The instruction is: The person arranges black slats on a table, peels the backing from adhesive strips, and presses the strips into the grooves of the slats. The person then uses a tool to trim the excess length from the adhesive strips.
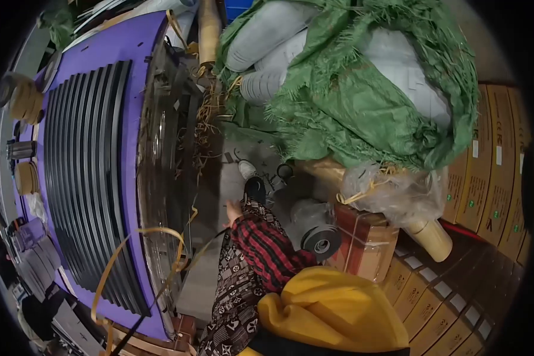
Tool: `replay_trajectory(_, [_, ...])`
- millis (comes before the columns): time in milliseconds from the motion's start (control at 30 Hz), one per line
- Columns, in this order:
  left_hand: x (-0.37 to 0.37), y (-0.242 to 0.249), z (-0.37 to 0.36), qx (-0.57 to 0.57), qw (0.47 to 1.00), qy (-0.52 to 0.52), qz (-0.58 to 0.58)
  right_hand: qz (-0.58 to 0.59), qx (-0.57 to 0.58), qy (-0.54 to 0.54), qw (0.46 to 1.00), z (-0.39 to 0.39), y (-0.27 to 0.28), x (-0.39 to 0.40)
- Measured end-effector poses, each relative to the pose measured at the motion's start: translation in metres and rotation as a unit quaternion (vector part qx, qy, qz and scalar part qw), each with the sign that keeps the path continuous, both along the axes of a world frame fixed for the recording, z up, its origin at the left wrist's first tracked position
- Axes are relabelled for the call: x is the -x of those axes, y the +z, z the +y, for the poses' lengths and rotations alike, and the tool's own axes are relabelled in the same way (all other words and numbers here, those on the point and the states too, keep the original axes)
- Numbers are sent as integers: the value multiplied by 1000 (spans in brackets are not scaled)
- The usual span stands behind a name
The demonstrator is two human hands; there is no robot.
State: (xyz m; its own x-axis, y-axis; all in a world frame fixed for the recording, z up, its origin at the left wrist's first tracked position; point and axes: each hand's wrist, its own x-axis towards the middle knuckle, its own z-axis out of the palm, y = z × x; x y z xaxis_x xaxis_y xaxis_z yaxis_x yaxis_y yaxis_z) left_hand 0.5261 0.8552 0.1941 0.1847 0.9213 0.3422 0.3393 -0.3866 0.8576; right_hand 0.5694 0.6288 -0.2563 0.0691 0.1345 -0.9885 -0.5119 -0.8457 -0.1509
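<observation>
My right hand hangs low beside my patterned trouser leg, below a red and black checked sleeve. Its fingers are small and partly hidden, so I cannot make out whether they hold anything. A thin strap runs from close to this hand down to the lower left. My left hand is outside the view. To the left, long dark ribbed strips lie side by side on a purple-topped table. A loose yellow packing strap loops above the table's near edge.
A torn green woven sack with grey ribbed pieces stands ahead. A black roll and a taped carton are at right, near stacked long boxes and a cardboard tube. Strap scraps litter the table's side.
</observation>
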Motion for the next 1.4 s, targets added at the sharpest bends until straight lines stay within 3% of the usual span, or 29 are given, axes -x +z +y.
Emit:
replay_trajectory(33, [-29, -14, 14, 5, 999, -31, 32, -75, -23, 187, 979, -12, -15, 15])
replay_trajectory(67, [-56, -27, 27, 5, 996, -59, 63, -77, -22, 185, 979, -21, -4, 14])
replay_trajectory(100, [-82, -39, 41, 4, 992, -84, 92, -114, -134, 370, 912, -29, 17, 10])
replay_trajectory(133, [-103, -50, 51, 3, 988, -103, 120, -144, -240, 537, 796, -37, 33, 6])
replay_trajectory(167, [-119, -59, 59, 4, 983, -114, 143, -143, -278, 557, 770, -49, 27, 1])
replay_trajectory(233, [-137, -69, 69, 3, 975, -128, 180, -2, -320, 589, 742, -43, 65, -50])
replay_trajectory(267, [-141, -71, 72, 2, 972, -133, 193, 111, -257, 622, 732, -42, 69, -77])
replay_trajectory(300, [-140, -71, 71, 2, 970, -133, 202, 117, -307, 665, 671, -42, 91, -109])
replay_trajectory(367, [-138, -69, 73, 3, 967, -135, 216, 204, -187, 667, 691, -34, 158, -176])
replay_trajectory(400, [-135, -70, 73, 6, 966, -134, 221, 210, -236, 681, 661, -33, 192, -209])
replay_trajectory(433, [-134, -71, 75, 5, 965, -134, 227, 267, -204, 721, 607, -25, 225, -234])
replay_trajectory(500, [-129, -68, 78, 6, 963, -134, 234, 255, -231, 685, 642, -20, 279, -269])
replay_trajectory(600, [-119, -59, 75, 13, 963, -130, 234, 302, -247, 676, 625, -3, 356, -249])
replay_trajectory(667, [-109, -49, 71, 11, 964, -129, 232, 291, -243, 683, 624, -32, 339, -233])
replay_trajectory(733, [-98, -39, 64, 12, 968, -127, 215, 39, -359, 638, 680, -48, 307, -214])
replay_trajectory(800, [-75, -17, 41, -7, 978, -130, 161, -128, -449, 591, 658, -52, 260, -190])
replay_trajectory(867, [-19, 5, -12, 1, 989, -115, 94, -166, -495, 566, 638, -43, 221, -143])
replay_trajectory(933, [57, 23, -81, 45, 995, -57, 61, -146, -477, 661, 561, -39, 185, -86])
replay_trajectory(1000, [148, 31, -171, 122, 989, 64, 56, -113, -447, 735, 497, -41, 150, -39])
replay_trajectory(1100, [256, 38, -321, 248, 915, 307, 81, -107, -386, 823, 403, -36, 127, 2])
replay_trajectory(1200, [320, 43, -472, 365, 769, 515, 105, -95, -405, 823, 386, -45, 92, 37])
replay_trajectory(1300, [320, 45, -614, 463, 607, 641, 79, -75, -425, 824, 368, -61, 95, 65])
replay_trajectory(1400, [274, 30, -720, 531, 473, 703, 11, -49, -455, 817, 351, -68, 106, 92])
